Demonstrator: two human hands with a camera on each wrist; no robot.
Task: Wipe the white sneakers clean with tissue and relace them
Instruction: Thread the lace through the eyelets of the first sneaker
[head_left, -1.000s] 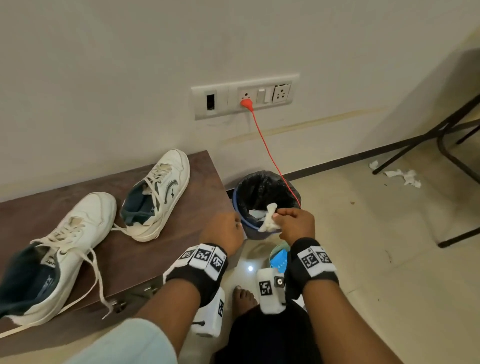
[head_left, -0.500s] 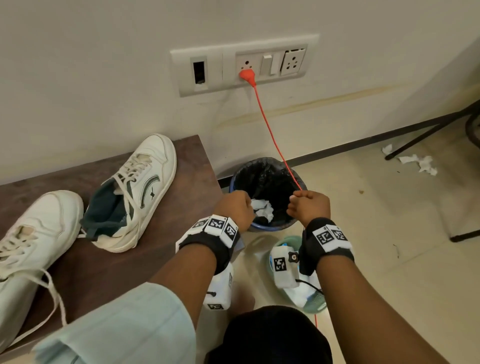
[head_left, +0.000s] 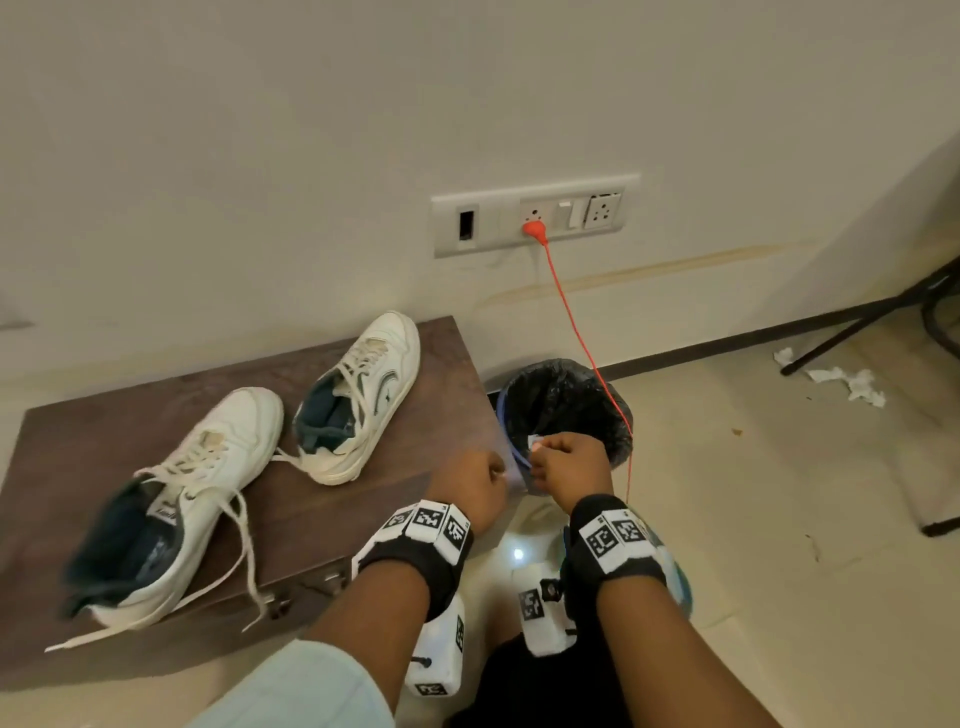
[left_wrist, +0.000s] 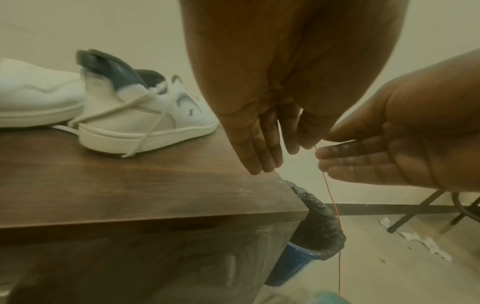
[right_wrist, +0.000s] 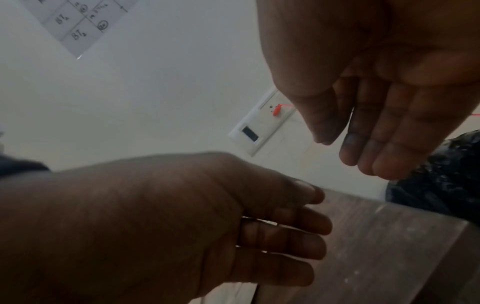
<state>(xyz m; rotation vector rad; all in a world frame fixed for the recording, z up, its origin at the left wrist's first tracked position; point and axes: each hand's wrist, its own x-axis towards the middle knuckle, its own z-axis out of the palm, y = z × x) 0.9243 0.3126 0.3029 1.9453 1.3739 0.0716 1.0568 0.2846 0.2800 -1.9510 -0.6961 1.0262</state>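
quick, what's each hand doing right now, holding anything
Left hand: open, fingers straight, holding nothing.
Right hand: open, fingers straight, nothing held; thin red cord runs just past its fingertips.

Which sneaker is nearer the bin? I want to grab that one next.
The far sneaker, by the table's right edge and nearer the wall. The other sneaker lies farther left, with its loose laces trailing over the front edge.

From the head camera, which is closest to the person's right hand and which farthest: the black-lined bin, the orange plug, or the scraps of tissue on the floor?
From the right hand:
1. Black-lined bin, directly under and beyond the fingers.
2. Orange plug, up on the wall socket.
3. Tissue scraps, far right on the floor by the chair legs.
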